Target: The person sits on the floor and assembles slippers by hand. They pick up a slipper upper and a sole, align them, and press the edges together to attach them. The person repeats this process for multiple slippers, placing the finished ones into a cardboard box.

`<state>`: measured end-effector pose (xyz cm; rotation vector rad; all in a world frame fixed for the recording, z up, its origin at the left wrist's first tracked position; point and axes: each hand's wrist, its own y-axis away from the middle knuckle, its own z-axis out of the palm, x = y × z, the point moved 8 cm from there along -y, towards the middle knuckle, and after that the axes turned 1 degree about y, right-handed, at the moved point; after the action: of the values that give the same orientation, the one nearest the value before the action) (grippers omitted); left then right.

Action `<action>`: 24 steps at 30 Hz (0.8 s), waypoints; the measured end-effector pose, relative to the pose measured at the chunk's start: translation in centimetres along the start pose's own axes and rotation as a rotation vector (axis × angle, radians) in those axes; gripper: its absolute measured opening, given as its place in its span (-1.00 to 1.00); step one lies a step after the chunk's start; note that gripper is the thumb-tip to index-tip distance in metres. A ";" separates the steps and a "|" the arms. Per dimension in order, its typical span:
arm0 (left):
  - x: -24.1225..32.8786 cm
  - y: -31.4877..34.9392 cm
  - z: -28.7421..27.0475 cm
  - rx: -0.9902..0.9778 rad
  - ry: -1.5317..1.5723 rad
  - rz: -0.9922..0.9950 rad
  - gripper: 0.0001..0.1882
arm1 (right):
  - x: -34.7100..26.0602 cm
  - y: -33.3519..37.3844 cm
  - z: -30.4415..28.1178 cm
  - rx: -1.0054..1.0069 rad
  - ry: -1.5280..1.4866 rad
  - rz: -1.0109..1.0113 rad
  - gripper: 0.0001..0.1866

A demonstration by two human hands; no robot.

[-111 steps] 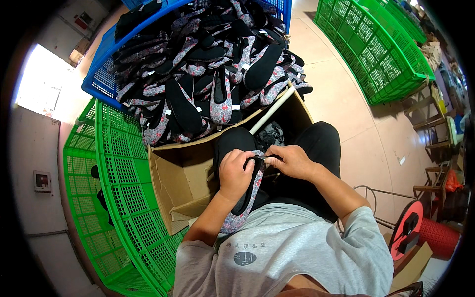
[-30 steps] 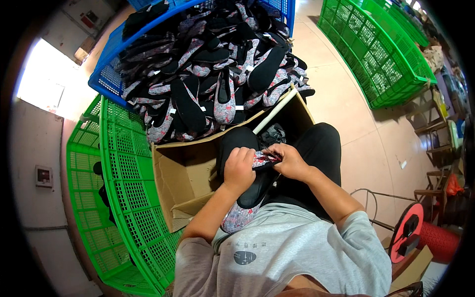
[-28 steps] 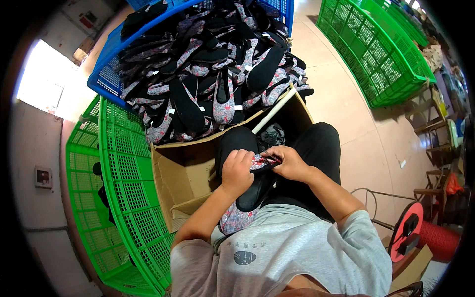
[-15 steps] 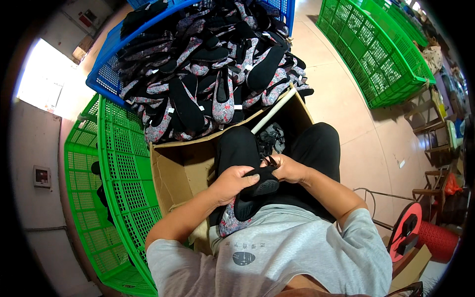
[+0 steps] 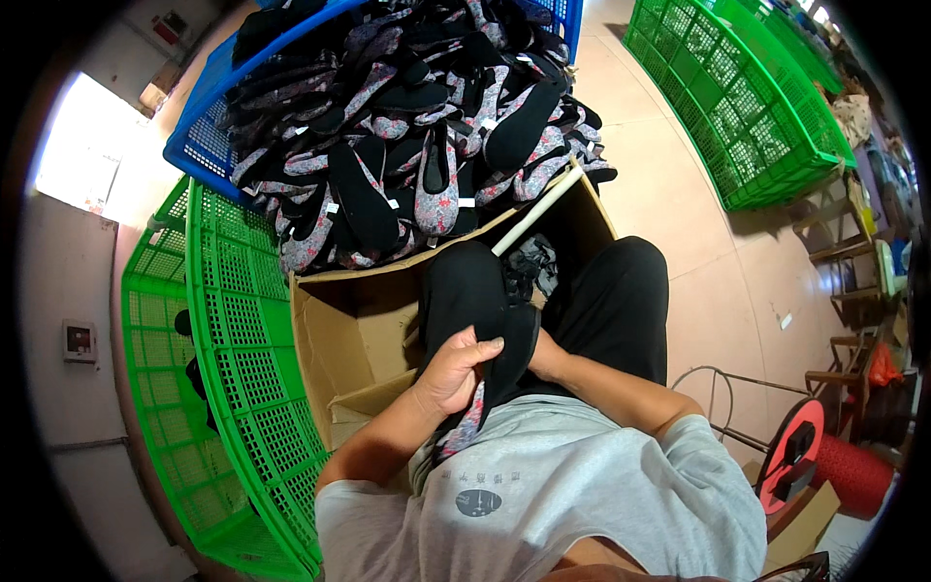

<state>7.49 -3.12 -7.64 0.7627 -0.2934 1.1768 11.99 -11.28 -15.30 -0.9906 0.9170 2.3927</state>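
My left hand (image 5: 453,371) is closed around a cloth shoe (image 5: 514,351), its thumb pressed on the smooth black surface. Floral fabric (image 5: 467,429) shows below that hand, against my lap; I cannot tell whether it belongs to the same shoe or a second one. My right hand (image 5: 549,357) is against the shoe's right side, with its fingers hidden behind it. Just beyond my knees, a heap of black and grey-pink floral shoes (image 5: 438,194) fills a blue crate (image 5: 201,145).
An open cardboard box (image 5: 335,335) stands at my legs, with a pale tube (image 5: 538,211) across it and crumpled dark plastic (image 5: 532,264) between my knees. Green crates (image 5: 247,359) stand on the left, another green crate (image 5: 732,107) far right. A red spool (image 5: 793,454) sits at lower right.
The shoe has turned, so a long smooth black face shows instead of the textured heel. My right hand has slipped down behind it, and less floral fabric shows.
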 end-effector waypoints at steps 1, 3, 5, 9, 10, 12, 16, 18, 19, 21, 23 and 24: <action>0.8 0.0 0.3 0.047 -0.013 0.086 -0.64 | -0.1 0.3 0.2 0.059 0.002 -0.031 -0.76; 2.8 -0.3 1.2 0.021 -0.019 0.244 -0.68 | 1.5 -0.1 -1.2 0.017 0.040 0.095 -0.82; 3.2 -0.7 0.0 0.195 -0.074 0.365 -0.69 | -0.1 -0.1 -1.0 0.024 0.020 -0.033 -0.88; 1.6 -3.1 -3.1 0.436 -0.123 0.441 -0.70 | -0.5 -0.8 -3.1 0.123 -0.111 -0.085 -0.80; 1.0 -3.8 -4.0 0.447 -0.145 0.455 -0.65 | -0.5 -0.6 -3.3 0.108 -0.084 -0.064 -0.80; 0.6 -4.6 -4.7 0.478 -0.215 0.476 -0.60 | -0.3 -0.1 -3.6 0.079 -0.029 -0.018 -0.80; 0.8 -4.9 -5.2 0.582 -0.477 0.490 -0.63 | 0.8 -0.1 -3.4 0.043 -0.069 0.040 -0.79; 1.0 -4.9 -5.3 0.625 -0.619 0.517 -0.66 | 0.8 -0.1 -3.1 0.025 -0.094 0.074 -0.80; 0.9 -4.9 -5.5 0.633 -0.640 0.499 -0.68 | 0.7 0.0 -2.9 0.016 -0.106 0.091 -0.80; 0.8 -5.1 -5.6 0.644 -0.678 0.465 -0.71 | 0.8 0.0 -2.8 0.000 -0.119 0.121 -0.81; 1.0 -5.3 -5.4 0.629 -0.691 0.517 -0.73 | 1.1 0.1 -2.7 -0.017 -0.124 0.150 -0.81; 1.1 -5.3 -5.3 0.622 -0.697 0.543 -0.74 | 1.1 0.2 -2.7 -0.027 -0.122 0.151 -0.81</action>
<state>11.83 0.30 -12.82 1.7211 -0.7644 1.4994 12.42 -13.17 -17.47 -0.8006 0.9479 2.5651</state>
